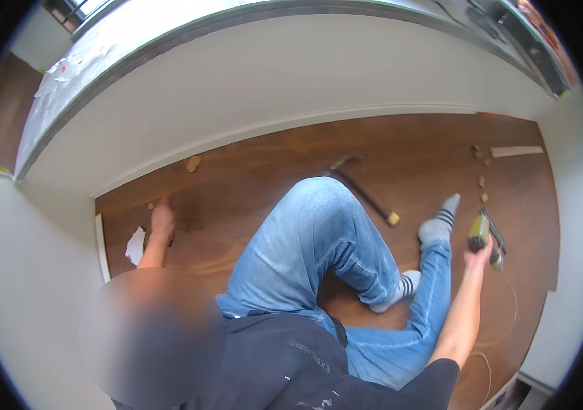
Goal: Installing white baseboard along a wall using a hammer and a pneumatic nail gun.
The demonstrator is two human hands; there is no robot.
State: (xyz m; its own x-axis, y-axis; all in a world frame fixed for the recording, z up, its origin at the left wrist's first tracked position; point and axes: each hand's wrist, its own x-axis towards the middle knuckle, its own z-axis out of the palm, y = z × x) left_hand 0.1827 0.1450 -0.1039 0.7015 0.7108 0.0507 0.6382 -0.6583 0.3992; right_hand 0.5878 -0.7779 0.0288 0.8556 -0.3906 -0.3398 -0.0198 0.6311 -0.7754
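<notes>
At the right, my right hand (479, 254) is closed around a yellow-green and black nail gun (479, 232), held low over the brown wood floor. A thin, pale hose (516, 301) curves over the floor near it. My left hand (162, 220) reaches down to the floor at the far left, near the wall's foot. Its fingers are smeared, so whether they hold anything is unclear. Beside that wrist lies a torn white scrap (136, 246). A claw hammer (367, 194) with a dark handle and yellowish end rests on the floor beyond my raised knee.
A white baseboard (271, 130) runs along the low wall ahead, beneath a wide sill. Small wood blocks (193, 164) and a pale wood strip (517, 151) lie on the floor. My bent legs in jeans (298, 239) occupy the middle. White walls stand at both sides.
</notes>
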